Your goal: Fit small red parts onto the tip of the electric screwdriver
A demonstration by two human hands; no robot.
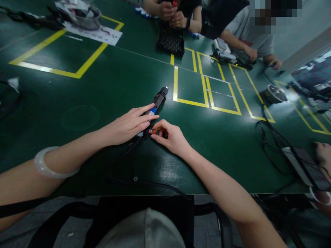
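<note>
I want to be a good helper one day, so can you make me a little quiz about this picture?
1. True or false: the left hand lies on the electric screwdriver.
2. What colour is the small part that the right hand pinches? A) orange B) white C) purple
3. Fill in: the taped lines on the green table are ____.
Key: 1 true; 2 A; 3 yellow.

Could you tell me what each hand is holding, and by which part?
The left hand lies flat over the rear of the electric screwdriver. The right hand pinches a small orange piece at its cable end between fingertips.
</note>
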